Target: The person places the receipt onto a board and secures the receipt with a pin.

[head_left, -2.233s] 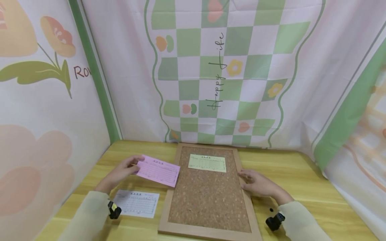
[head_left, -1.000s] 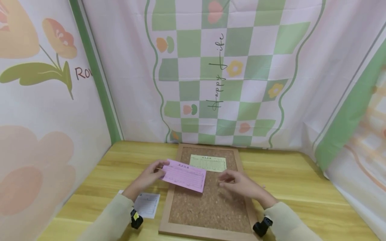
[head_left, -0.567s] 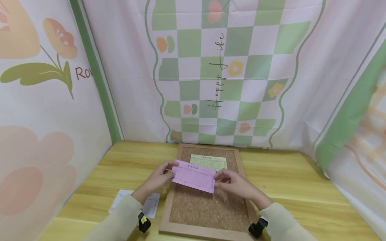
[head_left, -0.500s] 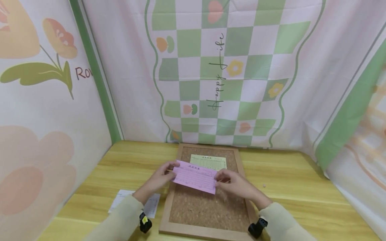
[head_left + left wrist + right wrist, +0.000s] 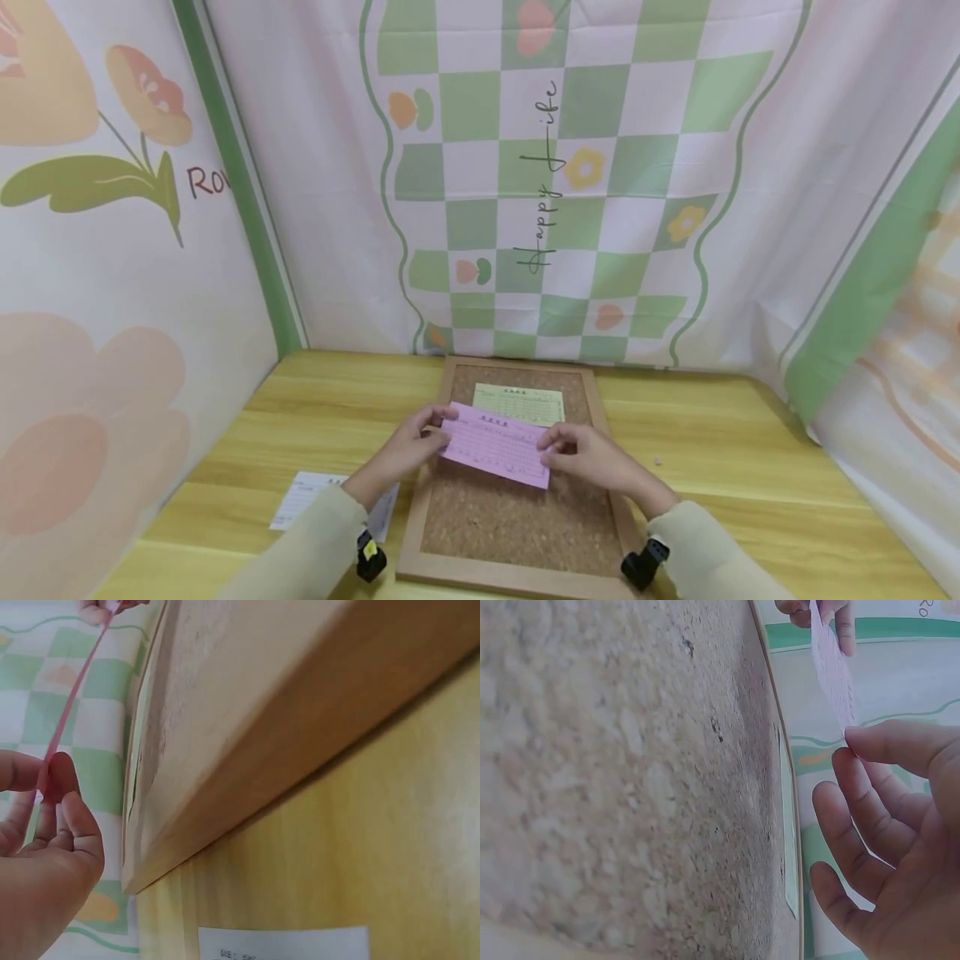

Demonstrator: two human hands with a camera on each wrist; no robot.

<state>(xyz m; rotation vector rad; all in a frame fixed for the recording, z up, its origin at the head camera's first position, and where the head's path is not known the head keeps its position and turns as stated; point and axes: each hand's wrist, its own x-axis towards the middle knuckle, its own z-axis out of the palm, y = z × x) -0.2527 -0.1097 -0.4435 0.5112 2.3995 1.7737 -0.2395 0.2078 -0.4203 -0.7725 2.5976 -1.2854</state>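
Observation:
A pink printed form slip [image 5: 495, 446] is held by both hands above a wood-framed cork board [image 5: 517, 525]. My left hand [image 5: 412, 446] pinches its left edge between thumb and fingers, as the left wrist view also shows. At the slip's right edge, the thumb and index finger of my right hand [image 5: 588, 457] pinch it, the other fingers loosely bent in the right wrist view. The slip tilts down to the right and stands off the cork. Behind it, a pale green slip [image 5: 519, 402] lies on the upper cork, its lower part covered.
A white printed slip [image 5: 300, 498] lies on the wooden table [image 5: 750, 467] left of the board, partly hidden under the left forearm. A tiny pale bit [image 5: 657, 461] sits right of the board. A checkered curtain [image 5: 540, 183] hangs behind.
My left hand has carried the pink slip rightward from beside the board to over it. My right hand has come off the board's right edge and taken the slip's right side.

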